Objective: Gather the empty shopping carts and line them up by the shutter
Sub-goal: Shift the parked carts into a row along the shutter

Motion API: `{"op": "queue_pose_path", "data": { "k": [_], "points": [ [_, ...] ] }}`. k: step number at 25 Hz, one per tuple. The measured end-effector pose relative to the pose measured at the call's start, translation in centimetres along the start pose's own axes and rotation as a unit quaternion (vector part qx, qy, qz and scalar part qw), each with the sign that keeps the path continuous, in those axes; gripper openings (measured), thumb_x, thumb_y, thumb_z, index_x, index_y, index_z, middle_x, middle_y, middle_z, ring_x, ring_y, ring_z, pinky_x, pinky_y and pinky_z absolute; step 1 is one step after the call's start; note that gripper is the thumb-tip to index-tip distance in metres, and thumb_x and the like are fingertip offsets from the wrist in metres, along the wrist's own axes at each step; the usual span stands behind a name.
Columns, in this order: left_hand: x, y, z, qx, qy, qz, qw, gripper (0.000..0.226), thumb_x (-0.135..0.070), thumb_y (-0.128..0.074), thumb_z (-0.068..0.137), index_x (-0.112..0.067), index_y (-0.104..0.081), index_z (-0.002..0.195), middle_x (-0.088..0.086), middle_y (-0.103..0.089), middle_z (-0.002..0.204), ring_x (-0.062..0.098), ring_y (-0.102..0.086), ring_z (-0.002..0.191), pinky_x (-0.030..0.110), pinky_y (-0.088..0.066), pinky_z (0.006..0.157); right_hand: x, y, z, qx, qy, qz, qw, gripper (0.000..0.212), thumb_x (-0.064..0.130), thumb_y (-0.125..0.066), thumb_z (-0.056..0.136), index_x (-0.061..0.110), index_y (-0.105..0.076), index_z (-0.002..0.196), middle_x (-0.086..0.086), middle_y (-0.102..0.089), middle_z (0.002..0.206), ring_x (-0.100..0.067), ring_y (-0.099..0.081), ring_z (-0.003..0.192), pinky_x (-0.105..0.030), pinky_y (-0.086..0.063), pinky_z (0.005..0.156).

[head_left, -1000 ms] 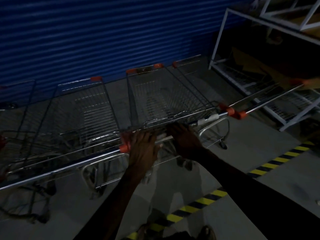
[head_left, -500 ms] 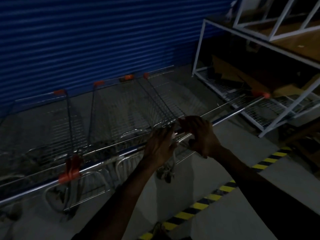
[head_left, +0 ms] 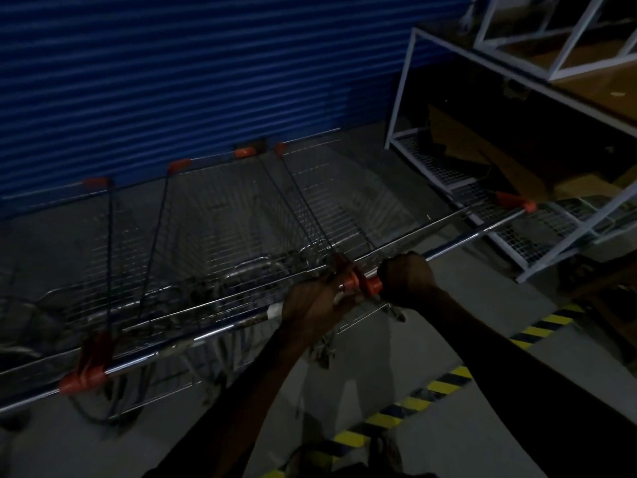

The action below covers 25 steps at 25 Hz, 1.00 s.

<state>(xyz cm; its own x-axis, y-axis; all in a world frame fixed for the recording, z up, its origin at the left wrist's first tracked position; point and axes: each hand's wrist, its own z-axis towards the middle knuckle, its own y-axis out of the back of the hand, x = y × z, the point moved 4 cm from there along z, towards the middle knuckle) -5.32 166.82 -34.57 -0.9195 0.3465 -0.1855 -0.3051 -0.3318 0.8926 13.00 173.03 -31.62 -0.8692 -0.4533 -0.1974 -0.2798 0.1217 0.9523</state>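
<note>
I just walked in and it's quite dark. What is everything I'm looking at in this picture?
shopping carts: at least three, silver wire with orange caps, side by side facing the shutter
shutter: one, blue, behind the carts
rack: one, white frame, right of the carts
cardboard: some pieces, brown, on the rack
hazard tape: one stripe, yellow and black, on the grey floor
left hand: one, grips middle cart's handle
right hand: one, grips right cart's handle

Very dim, underexposed throughout. Faint glints on the chrome cart handle (head_left: 458,241) right of the right grip (head_left: 408,279). Shutter (head_left: 172,81) beyond the grip looks soft, smeared; rack (head_left: 401,98) lines far right bow at the edge.
</note>
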Motion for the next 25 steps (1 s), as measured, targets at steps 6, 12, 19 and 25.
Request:
{"op": "queue_pose_path", "data": {
  "k": [6, 12, 19, 25],
  "points": [
    [-0.1, 0.1, 0.0, -0.013, 0.033, 0.013, 0.999, 0.063, -0.078, -0.039, 0.093, -0.048, -0.045, 0.147, -0.005, -0.077, 0.107, 0.021, -0.074, 0.08, 0.031, -0.053, 0.063, -0.6, -2.6, 1.5, -0.15, 0.051, 0.089, 0.983, 0.013, 0.027, -0.059, 0.058, 0.016, -0.054, 0.052, -0.008, -0.053, 0.047, -0.027, -0.057, 0.042, -0.03, -0.046, 0.055],
    [-1.0, 1.2, 0.1, -0.039, 0.034, 0.026, 0.998, 0.058, -0.073, -0.038, 0.094, -0.043, -0.058, 0.14, -0.007, -0.078, 0.093, 0.018, -0.072, 0.068, 0.026, -0.047, 0.056, -1.0, -3.4, 2.2, -0.208, 0.029, 0.088, 0.974, 0.016, 0.02, -0.067, 0.06, 0.014, -0.052, 0.057, -0.009, -0.051, 0.05, -0.028, -0.055, 0.045, -0.032, -0.044, 0.054],
    [-0.7, 1.2, -0.7, -0.031, 0.048, 0.029, 0.998, 0.056, -0.074, -0.043, 0.092, -0.047, -0.056, 0.14, -0.004, -0.076, 0.08, 0.017, -0.072, 0.065, 0.026, -0.048, 0.059, -0.7, -2.7, 3.5, -0.209, 0.028, 0.142, 0.967, 0.019, 0.021, -0.074, 0.061, 0.015, -0.055, 0.059, -0.007, -0.053, 0.054, -0.027, -0.057, 0.047, -0.033, -0.048, 0.058],
    [-0.1, 1.6, -1.6, -0.024, 0.049, 0.013, 0.998, 0.057, -0.075, -0.043, 0.093, -0.047, -0.055, 0.141, -0.007, -0.077, 0.092, 0.016, -0.073, 0.079, 0.027, -0.051, 0.066, 1.1, -0.4, 4.2, -0.169, -0.011, 0.165, 0.972, 0.019, 0.02, -0.084, 0.05, 0.017, -0.065, 0.05, 0.0, -0.057, 0.046, -0.021, -0.058, 0.038, -0.018, -0.018, 0.042]
  ]
}}
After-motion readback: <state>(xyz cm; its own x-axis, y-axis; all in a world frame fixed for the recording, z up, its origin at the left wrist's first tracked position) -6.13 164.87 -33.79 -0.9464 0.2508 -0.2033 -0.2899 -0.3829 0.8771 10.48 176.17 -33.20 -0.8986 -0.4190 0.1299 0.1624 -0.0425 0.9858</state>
